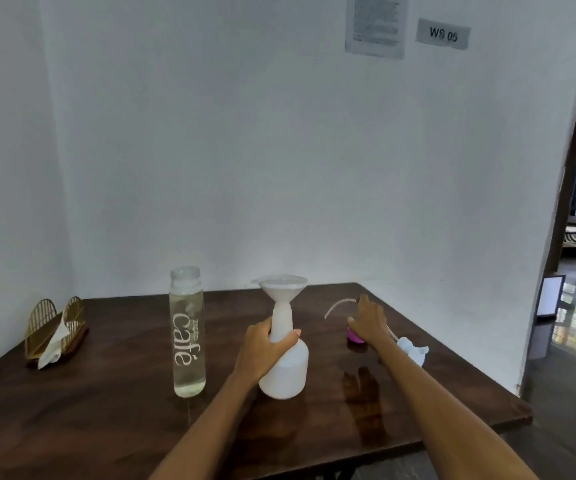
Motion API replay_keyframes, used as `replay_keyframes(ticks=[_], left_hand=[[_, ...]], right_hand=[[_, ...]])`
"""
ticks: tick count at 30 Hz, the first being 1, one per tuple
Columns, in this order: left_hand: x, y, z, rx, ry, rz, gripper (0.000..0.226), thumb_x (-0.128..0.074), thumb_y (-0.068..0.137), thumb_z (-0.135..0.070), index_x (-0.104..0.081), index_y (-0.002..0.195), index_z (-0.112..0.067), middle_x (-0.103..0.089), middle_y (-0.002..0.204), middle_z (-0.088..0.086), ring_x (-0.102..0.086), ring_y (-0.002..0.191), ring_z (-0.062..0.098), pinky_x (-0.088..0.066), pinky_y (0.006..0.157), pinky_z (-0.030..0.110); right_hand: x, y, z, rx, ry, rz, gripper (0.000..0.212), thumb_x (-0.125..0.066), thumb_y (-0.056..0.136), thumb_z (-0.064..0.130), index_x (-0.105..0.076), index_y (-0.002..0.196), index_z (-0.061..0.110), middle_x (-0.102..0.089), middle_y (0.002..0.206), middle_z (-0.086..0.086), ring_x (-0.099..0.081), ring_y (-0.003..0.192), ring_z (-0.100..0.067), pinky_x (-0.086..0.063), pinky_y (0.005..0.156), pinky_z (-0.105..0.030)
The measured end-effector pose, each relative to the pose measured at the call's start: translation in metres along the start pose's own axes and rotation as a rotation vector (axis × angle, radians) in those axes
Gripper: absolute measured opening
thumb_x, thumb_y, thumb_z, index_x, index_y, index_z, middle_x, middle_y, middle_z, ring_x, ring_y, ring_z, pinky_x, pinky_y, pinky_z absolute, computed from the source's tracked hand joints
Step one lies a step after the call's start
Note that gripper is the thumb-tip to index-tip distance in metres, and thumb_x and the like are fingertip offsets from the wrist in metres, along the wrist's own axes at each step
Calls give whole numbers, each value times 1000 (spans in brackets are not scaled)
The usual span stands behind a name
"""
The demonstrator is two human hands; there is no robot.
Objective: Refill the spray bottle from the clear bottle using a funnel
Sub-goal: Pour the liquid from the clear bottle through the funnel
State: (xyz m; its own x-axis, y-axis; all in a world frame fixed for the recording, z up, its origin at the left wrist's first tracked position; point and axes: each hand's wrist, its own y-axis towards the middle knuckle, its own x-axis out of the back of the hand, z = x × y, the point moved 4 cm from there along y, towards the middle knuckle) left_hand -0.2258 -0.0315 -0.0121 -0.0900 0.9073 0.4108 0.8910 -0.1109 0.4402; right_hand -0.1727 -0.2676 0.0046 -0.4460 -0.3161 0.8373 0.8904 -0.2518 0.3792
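The left hand [267, 344] has its grip closed around the neck of the white spray bottle [284, 367], thumb on the near side and fingers wrapped behind, holding it upright on the desk [106, 420]. A white funnel [283, 289] sits in the bottle's open mouth, its wide rim level. The right hand [368, 322] reaches to the right of the bottle with fingers relaxed and spread, gripping nothing; it lies over the spray head [413, 349], which rests on its side on the desk with its thin dip tube [336, 306] curving up past the fingers. A small purple piece [354, 336] shows just under the palm; what it is cannot be told. To the left of the spray bottle, apart from it, the clear bottle [187, 332] stands upright, capped, nearly full of clear liquid and printed with the word "café". At the desk's far left a gold wire napkin holder [56, 323] holds a white napkin [54, 344].
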Motion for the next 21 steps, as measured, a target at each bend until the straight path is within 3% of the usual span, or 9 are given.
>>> replay_keyframes(ticks=[5,11,14,16,18,21], left_hand=[[20,-8,0,14,39,15,33,-68,80,-44,-63,92,-14,-68,89,-2,-66,82,11,-57,76,32],[41,-23,8,70,140,47,75,-57,56,-77,-59,111,-25,-64,108,-13,-62,98,6,-52,86,32],[58,-35,5,27,196,-74,66,-60,73,-65,-59,116,-16,-63,110,-6,-61,99,11,-50,86,27],[75,-46,-3,-65,207,-232,49,-56,81,-60,-66,95,-14,-69,88,-4,-64,79,10,-54,73,28],[92,-57,-5,-129,217,-325,49,-50,86,-57,-63,69,-12,-65,61,-2,-62,57,11,-55,60,34],[117,-68,1,-136,259,-397,48,-55,91,-36,-56,55,-4,-60,49,4,-58,44,18,-49,47,34]], right_hand=[[31,-9,34,16,233,-132,39,-50,82,5,-45,120,1,-62,103,-18,-54,104,-36,-41,75,-34],[76,-27,86,93,383,-317,44,-48,84,-2,-43,128,3,-57,118,-16,-47,115,-34,-39,92,-38],[103,-41,111,123,489,-517,37,-47,86,0,-47,123,3,-58,114,-17,-49,111,-33,-36,92,-36],[118,-54,130,176,552,-650,31,-48,87,3,-52,118,4,-60,109,-14,-51,107,-31,-34,91,-34],[126,-69,154,273,634,-715,26,-48,88,5,-55,114,4,-61,103,-11,-53,101,-29,-35,89,-35],[122,-98,198,473,730,-743,23,-50,88,10,-57,108,2,-61,91,-11,-53,90,-25,-44,81,-38]])
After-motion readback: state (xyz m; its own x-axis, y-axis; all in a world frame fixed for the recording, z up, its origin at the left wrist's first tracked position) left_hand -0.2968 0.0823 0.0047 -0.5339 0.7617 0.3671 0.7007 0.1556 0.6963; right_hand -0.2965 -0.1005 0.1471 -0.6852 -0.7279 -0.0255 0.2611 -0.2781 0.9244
